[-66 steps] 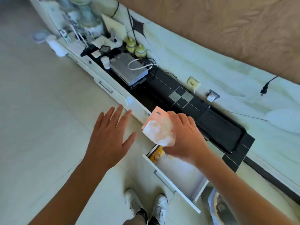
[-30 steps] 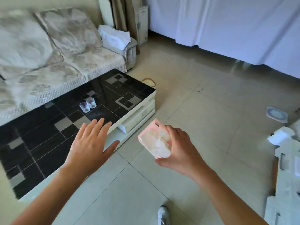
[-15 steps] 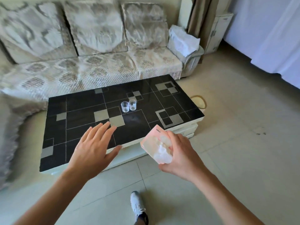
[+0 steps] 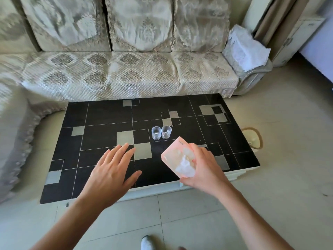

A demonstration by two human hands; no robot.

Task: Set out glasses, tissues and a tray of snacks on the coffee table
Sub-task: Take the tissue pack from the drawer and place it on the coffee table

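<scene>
My right hand (image 4: pixel 205 170) grips a pink tissue pack (image 4: pixel 177 156) with a white tissue poking out, held above the front right part of the coffee table (image 4: pixel 100 116). The table has a black top with grey squares. Two small clear glasses (image 4: pixel 161 132) stand side by side near its middle, just beyond the pack. My left hand (image 4: pixel 111 172) hovers over the front of the table, empty, its fingers spread and straight. No snack tray is in view.
A patterned sofa (image 4: pixel 126 73) runs behind the table and wraps round its left end. A folded white bundle (image 4: pixel 245 49) lies on the sofa's right arm. A round tan object (image 4: pixel 252 138) sits on the tiled floor by the table's right end. My shoe (image 4: pixel 146 242) shows at the bottom.
I turned from the cabinet drawer to the coffee table and came up to its front edge. Both hands now reach over the tabletop, the right one still carrying the tissue pack.
</scene>
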